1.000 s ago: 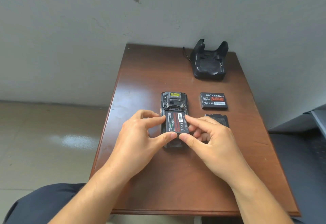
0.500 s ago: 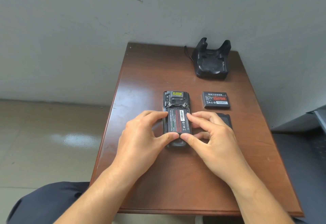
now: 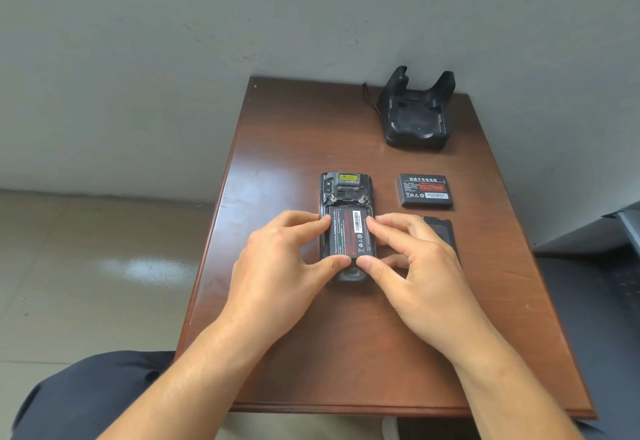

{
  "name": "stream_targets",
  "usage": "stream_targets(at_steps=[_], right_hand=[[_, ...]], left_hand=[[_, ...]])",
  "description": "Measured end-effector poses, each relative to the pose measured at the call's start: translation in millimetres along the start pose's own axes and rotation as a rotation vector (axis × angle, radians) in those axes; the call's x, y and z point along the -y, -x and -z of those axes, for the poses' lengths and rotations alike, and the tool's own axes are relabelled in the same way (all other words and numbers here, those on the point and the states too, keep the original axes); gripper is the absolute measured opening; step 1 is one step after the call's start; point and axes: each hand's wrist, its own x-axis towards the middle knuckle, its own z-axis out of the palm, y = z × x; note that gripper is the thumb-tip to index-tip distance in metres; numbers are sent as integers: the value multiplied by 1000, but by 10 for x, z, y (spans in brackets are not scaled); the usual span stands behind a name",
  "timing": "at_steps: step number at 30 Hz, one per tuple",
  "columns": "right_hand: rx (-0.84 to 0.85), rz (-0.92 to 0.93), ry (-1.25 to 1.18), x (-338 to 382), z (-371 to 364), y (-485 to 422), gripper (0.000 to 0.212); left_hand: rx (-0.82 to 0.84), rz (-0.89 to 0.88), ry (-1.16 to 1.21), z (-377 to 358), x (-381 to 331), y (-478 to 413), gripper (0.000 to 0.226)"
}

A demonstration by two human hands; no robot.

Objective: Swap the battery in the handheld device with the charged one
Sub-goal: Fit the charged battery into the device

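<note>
A black handheld device (image 3: 346, 186) lies face down on the brown table (image 3: 294, 134), its back cover off. A black battery (image 3: 350, 231) with a red label sits in its open bay. My left hand (image 3: 277, 266) pinches the battery's left edge and bottom corner with forefinger and thumb. My right hand (image 3: 412, 266) does the same on the right edge and bottom. A second black battery (image 3: 425, 191) lies flat to the right of the device. The black back cover (image 3: 440, 231) lies below it, partly hidden by my right hand.
A black charging cradle (image 3: 417, 117) with a cable stands at the table's far right corner near the grey wall. A dark chair or seat (image 3: 595, 283) is to the right of the table. My dark-clothed knee (image 3: 97, 391) shows at the lower left.
Both hands stay on the battery in the device. The battery lay slightly askew a second ago and now sits squarer and lower in the bay. The view has shifted a little.
</note>
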Motion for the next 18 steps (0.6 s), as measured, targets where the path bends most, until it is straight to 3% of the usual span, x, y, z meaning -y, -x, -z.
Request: stream_targets(at_steps=[18], right_hand=[[-68, -86, -28, 45, -71, -34, 48]], left_hand=[[29, 53, 63, 40, -32, -28, 62]])
